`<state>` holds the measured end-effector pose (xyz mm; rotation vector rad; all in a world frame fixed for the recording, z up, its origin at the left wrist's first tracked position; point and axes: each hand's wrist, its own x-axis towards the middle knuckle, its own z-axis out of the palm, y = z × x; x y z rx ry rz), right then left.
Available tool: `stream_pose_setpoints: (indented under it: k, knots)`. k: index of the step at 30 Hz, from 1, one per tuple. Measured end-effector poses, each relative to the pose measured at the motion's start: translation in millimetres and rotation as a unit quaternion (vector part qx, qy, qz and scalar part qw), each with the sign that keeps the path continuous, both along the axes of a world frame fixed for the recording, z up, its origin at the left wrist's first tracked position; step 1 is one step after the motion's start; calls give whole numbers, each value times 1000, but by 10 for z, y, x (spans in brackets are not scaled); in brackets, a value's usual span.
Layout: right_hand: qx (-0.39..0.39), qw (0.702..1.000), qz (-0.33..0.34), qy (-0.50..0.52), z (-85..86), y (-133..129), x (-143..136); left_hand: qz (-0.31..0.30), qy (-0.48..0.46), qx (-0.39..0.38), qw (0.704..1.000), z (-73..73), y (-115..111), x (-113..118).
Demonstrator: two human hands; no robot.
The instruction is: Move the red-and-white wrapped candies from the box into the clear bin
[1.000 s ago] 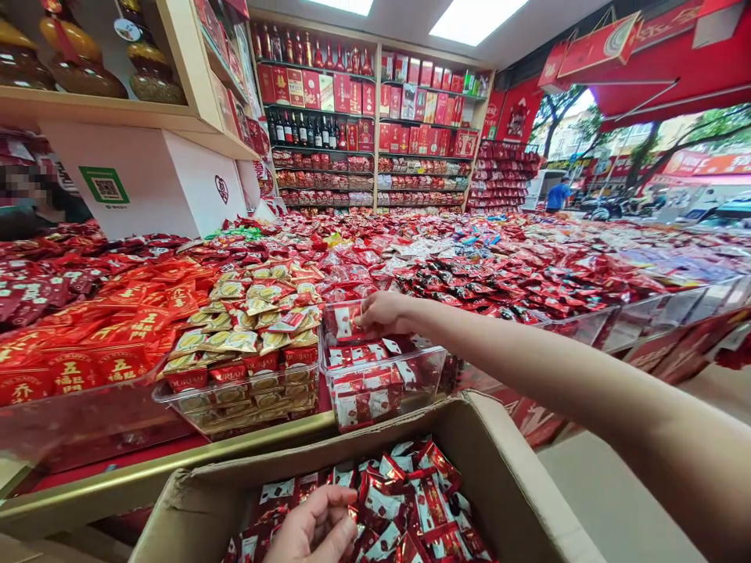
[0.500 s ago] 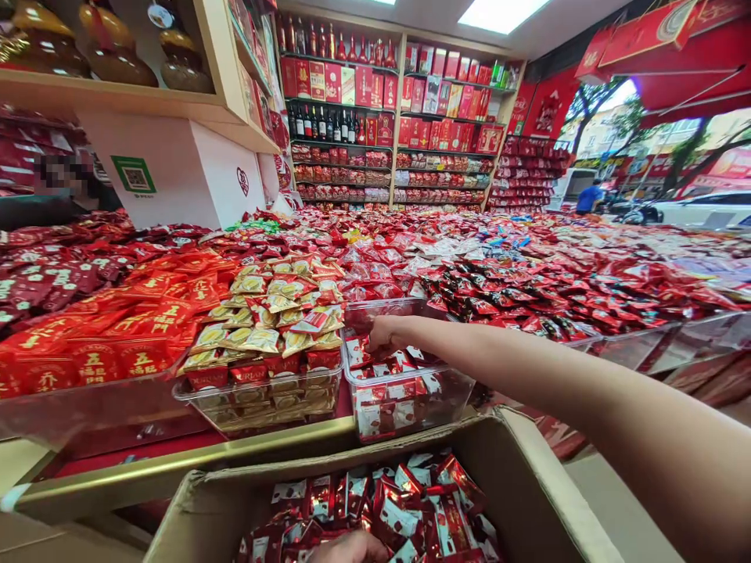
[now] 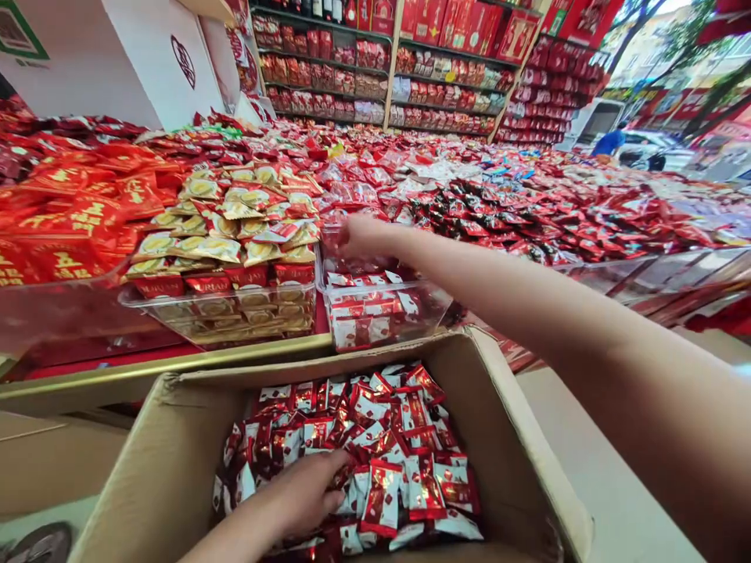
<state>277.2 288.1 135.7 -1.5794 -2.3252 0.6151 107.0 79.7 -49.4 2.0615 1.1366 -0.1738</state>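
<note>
My left hand (image 3: 314,489) reaches into an open cardboard box (image 3: 516,438), resting on small red-and-white wrapped sweets (image 3: 381,493). Its thumb stands apart from the fingers, and the fingertips sink partly among the packets. My right hand (image 3: 357,234) is over a clear plastic bin (image 3: 387,301) behind the box, fingers pointing down. Motion blurs those fingers, so I cannot see whether they hold anything. Similar red-and-white packets (image 3: 364,332) show through the front wall of the bin.
Left of the bin stands a clear tub (image 3: 282,313) heaped with gold durian packets (image 3: 223,227). Red pouches (image 3: 64,227) lie farther left, dark red packets (image 3: 486,215) to the right. Stocked shelves (image 3: 328,70) stand behind. A person in blue (image 3: 610,142) is outside.
The view has tilted down, showing more of the box. My left hand shows more fully on the packets. My right hand has moved from among the bin's packets towards its back.
</note>
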Motion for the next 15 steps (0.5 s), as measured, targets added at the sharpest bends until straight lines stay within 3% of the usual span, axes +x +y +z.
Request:
stream_pose_setpoints:
  k: [4, 6, 7, 9, 10, 11, 13, 14, 15]
  knots:
    - [136, 988, 59, 35, 404, -583, 147, -26, 2, -21, 999, -61, -66, 53]
    - [66, 990, 106, 58, 467, -978, 278, -35, 2, -22, 999, -85, -79, 65]
    - [-14, 988, 144, 52, 421, -1167, 350, -38, 0, -21, 999, -97, -80, 69]
    - [-180, 953, 243, 1, 157, -1471, 478, -41, -1, -15, 999, -118, -77, 74]
    - [-226, 932, 280, -37, -51, -1574, 524, -42, -1, -10, 999, -126, -75, 76]
    - [-230, 926, 288, -85, -291, -1641, 553, -42, 0, -7, 999, -133, -75, 78]
    - [-132, 944, 198, -229, -792, -1682, 563, -42, 4, -4, 999, -142, -81, 79]
    - [-114, 930, 159, -310, -1017, -1668, 549, -41, 5, -4, 999, -141, -86, 79]
    - [-114, 926, 153, -326, -1205, -1641, 530, -40, 4, -6, 999, -137, -91, 79]
